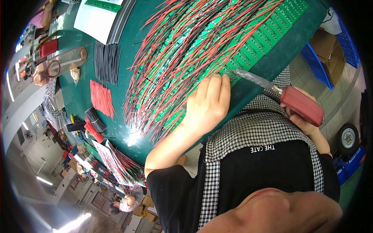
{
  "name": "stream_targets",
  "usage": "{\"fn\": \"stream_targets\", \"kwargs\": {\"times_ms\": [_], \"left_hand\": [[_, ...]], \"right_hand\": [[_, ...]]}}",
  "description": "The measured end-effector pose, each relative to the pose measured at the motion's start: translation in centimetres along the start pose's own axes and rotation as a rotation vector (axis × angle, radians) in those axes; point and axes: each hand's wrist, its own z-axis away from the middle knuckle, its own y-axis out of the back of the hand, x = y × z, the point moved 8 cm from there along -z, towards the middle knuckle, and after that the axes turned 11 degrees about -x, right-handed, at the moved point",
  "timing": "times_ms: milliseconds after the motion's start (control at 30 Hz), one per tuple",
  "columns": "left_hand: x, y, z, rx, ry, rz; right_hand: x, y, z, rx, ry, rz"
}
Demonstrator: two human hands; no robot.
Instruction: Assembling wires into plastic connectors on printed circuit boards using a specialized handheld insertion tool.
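My left hand rests at the near edge of a large panel of green circuit boards. Its fingers are curled together over the board edge, and what lies between their tips is hidden. Many red and black wires spread across the panel, some running up to these fingers. My right hand is closed round the red handle of a soldering iron, partly hidden behind it. The iron's long metal barrel points left, and its tip meets the board edge just right of my left fingertips.
On the green table left of the panel lie black wires, red wires and two small bundles. A white sheet is at the far left, near a clear bottle. To the right stand a cardboard box and a wheel.
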Motion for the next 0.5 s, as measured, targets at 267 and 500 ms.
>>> {"fn": "stream_targets", "kwargs": {"times_ms": [267, 500], "left_hand": [[0.3, 0.0, -0.3, -0.027, 0.01, 0.018], [0.4, 0.5, -1.2, 0.068, -0.01, 0.041]], "right_hand": [[1.6, 0.0, 1.3, 0.124, -0.118, -0.422], [1.7, 0.5, 1.4, 0.138, -0.143, -0.419]]}}
